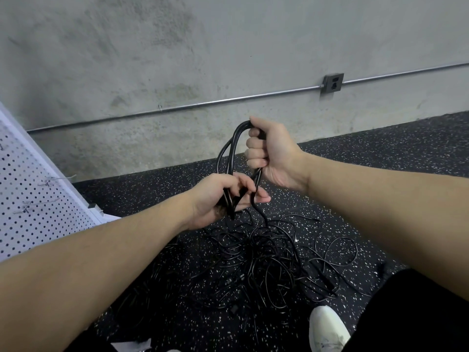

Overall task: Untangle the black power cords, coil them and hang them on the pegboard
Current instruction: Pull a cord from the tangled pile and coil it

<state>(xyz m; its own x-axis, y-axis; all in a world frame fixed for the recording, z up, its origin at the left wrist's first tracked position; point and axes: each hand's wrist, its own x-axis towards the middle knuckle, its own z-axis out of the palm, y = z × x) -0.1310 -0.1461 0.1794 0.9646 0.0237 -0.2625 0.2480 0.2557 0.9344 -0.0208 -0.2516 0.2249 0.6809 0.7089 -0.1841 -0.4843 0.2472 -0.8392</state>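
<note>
A partly coiled black power cord [229,151] is held up between both hands in front of the wall. My right hand [272,154] grips the top of the loops in a fist. My left hand [223,196] holds the bottom of the same loops, fingers curled round several strands. One strand [262,217] trails from the coil down into a tangled pile of black cords [269,262] on the speckled floor. The white pegboard [33,189] stands at the left, with bare metal hooks [52,180] sticking out of it.
A concrete wall with a metal conduit [203,104] and a grey socket box [333,83] runs behind. The black speckled floor [368,174] extends to the right. A white shoe [327,329] and a black trouser leg [411,316] sit at bottom right beside the pile.
</note>
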